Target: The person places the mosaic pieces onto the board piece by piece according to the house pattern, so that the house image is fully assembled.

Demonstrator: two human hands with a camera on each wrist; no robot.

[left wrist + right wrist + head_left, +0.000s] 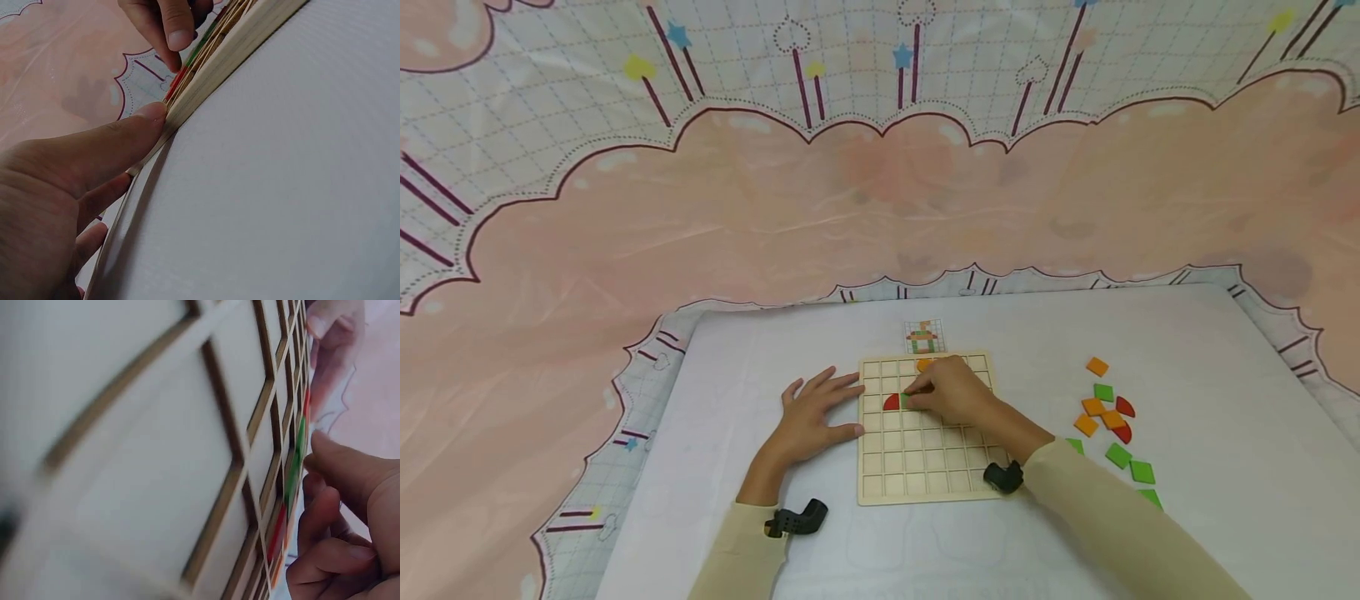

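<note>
A square wooden grid board (895,467) lies on the white table. My left hand (812,421) has its fingers spread at the board's left edge; in the left wrist view its thumb (137,128) touches the rim. Over the upper middle, my right hand (953,390) pinches at a green square tile (904,401) with thumb and forefinger. Left of that tile, a red quarter-round tile (891,402) sits in the grid. An orange piece (923,365) shows near the top row. The right wrist view has green (294,465) and red pieces along the grid; the hand hides others in the head view.
Behind the board lies a small printed card (924,337) with a coloured figure on a grid. To the right, loose orange tiles (1097,367), green tiles (1142,472) and red quarter-rounds (1125,407) are scattered, some partly behind the right sleeve. A patterned cloth (925,208) hangs beyond the table.
</note>
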